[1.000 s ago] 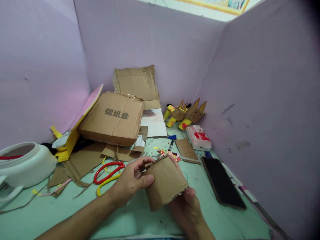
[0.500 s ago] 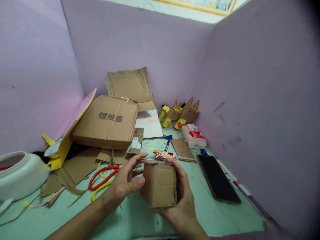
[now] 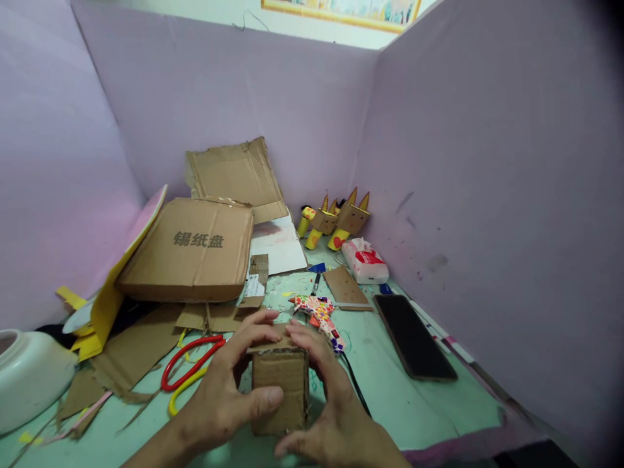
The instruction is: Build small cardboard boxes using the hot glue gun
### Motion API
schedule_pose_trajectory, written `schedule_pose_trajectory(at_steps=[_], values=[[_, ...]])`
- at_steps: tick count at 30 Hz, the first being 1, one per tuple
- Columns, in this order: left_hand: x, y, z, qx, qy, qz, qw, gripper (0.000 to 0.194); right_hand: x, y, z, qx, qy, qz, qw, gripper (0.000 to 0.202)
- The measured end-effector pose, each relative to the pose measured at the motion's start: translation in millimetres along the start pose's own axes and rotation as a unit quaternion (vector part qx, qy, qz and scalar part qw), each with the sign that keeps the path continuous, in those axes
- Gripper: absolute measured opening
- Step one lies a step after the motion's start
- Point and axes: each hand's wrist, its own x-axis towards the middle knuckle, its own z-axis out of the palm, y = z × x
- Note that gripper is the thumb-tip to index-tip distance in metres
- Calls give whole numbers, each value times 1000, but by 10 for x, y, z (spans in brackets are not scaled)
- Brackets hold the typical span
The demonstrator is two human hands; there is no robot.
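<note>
The small cardboard box lies on the person's side of the glue gun, a little to its left, directly between the two hands; its near face squarely fronts the wearer and looks taller than wide, though how far the box runs back beneath the fingers cannot be told, so its true long axis stays uncertain; neither hand is clearly nearer, since both reach it from opposite sides.

The left hand is curved around the left side, fingers over the top and thumb against the near face; the right hand arches over the right side, fingertips at the top and thumb by the lower edge; together they hold the box in a moderately narrow span; whether its base rests on the green tabletop is hidden.

Left of the glue gun are the scissors, with red and yellow handles; to its right is the phone; beyond it, leftward, is the printed carton, and rightward the tissue pack.

Half a second earlier the box showed its left side too, and the left hand was spread wider; now it is squared up, with more of the glue gun in sight.
</note>
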Motion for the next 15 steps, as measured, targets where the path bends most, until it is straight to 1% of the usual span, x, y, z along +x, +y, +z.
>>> schedule_pose_trajectory(at_steps=[3, 5, 10, 15], values=[[-2, -27, 15, -10, -6, 7, 1000, 40, 21, 23, 19, 16, 18, -19, 1000, 93], [-6, -41, 21, -7, -6, 20, 1000, 39, 30, 31, 35, 10, 26, -34, 999, 89], [-16, -50, 17, 15, -10, 51, 999, 39, 14, 61, 60, -23, 35, -73, 996, 85], [-25, -53, 8, 21, -11, 58, 998, 37, -12, 86, 75, -28, 46, -78, 996, 82]])
